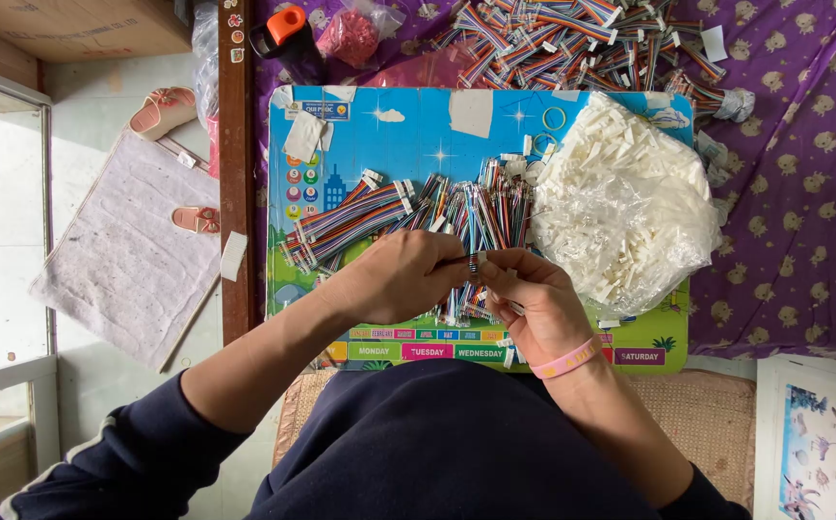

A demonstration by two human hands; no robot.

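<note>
Item: thin multicoloured wire lead (476,262), pinched shut between left hand (401,277) and right hand (534,303) just below the loose wire pile (466,217) on the blue board (418,135); likely light, limp, slippery, best held near its connector end.

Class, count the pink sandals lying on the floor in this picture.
2. One pink sandal lies above the grey mat; the other rests on the mat's right edge. Others may be hidden.

— What is held between the hands?
— A small bundle of thin multicoloured ribbon wires (474,262) is pinched at its end, held level above the loose wire pile (466,212).
</note>
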